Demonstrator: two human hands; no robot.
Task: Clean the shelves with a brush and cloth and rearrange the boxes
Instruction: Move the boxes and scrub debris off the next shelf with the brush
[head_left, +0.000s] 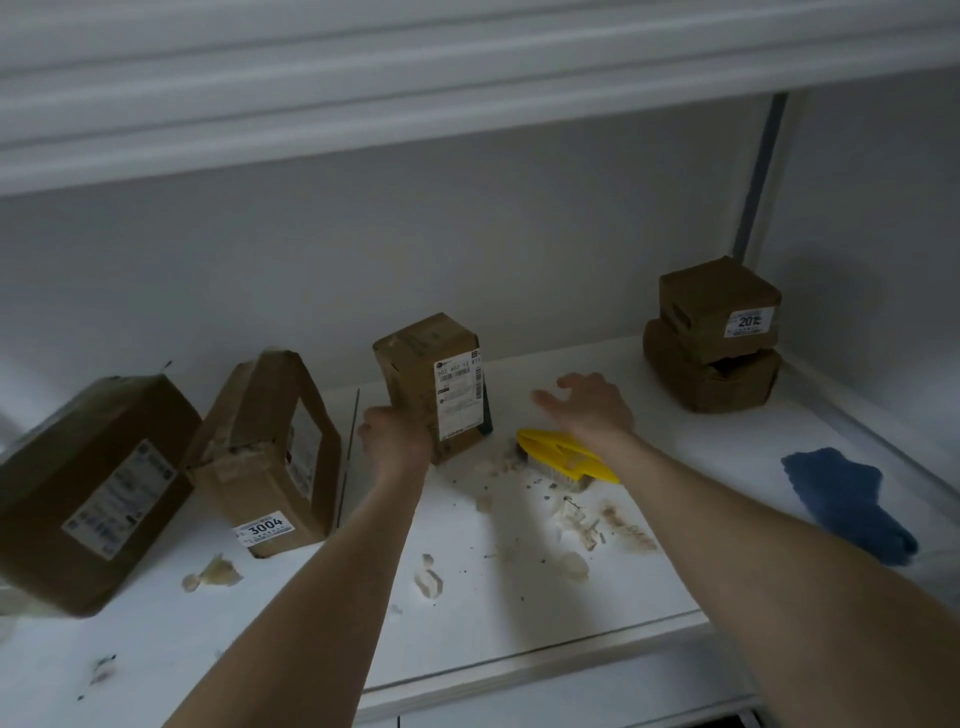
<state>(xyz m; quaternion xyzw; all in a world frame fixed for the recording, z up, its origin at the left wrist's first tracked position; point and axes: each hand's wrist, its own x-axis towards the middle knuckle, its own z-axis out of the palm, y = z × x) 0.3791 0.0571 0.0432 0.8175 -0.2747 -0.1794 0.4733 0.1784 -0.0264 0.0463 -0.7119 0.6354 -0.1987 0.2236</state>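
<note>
the left hand (395, 441) holds the tall box (431, 384) in the middle of the shelf (519, 623), fingers curled on its left side; the right hand (592, 405) is spread wide, holding nothing, just over the yellow brush (566, 457); the blue cloth (847, 499) lies at the right.

A tall brown box (431, 384), white label facing out, stands upright with the left hand (396, 441) gripping its lower left corner. The yellow brush (563, 457) lies (bristles down) just nearer than the spread fingers of the right hand (592, 410), under the wrist; the crumpled blue cloth (847, 499) lies well to their right.
</note>
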